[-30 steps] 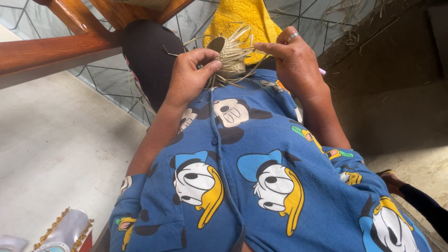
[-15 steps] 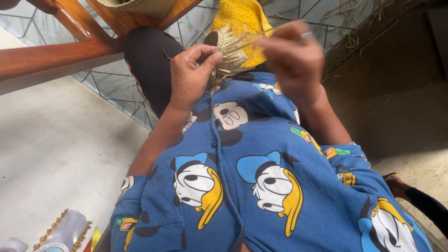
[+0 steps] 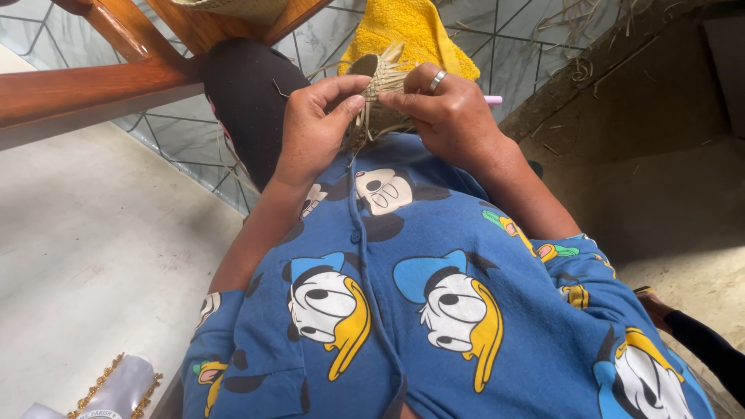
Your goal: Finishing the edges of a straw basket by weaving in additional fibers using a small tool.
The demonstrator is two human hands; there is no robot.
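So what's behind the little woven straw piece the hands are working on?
Behind the woven straw piece lies a yellow towel on the patterned floor. The left hand and right hand cover its lower part, so what lies under it is hidden.

Bright daylight, soft and even. The picture is sharp, without blur. A dark shadow covers the upper right corner. Edges bend slightly from the wide lens.

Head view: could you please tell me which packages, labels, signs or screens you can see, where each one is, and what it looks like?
Packet: bottom-left corner on the pale floor, a flat clear-silvery wrapper edged with gold trim, partly cut off by the frame.
Label: a small white printed patch on that packet's lower end, too small to make out.
No signs or screens in view.
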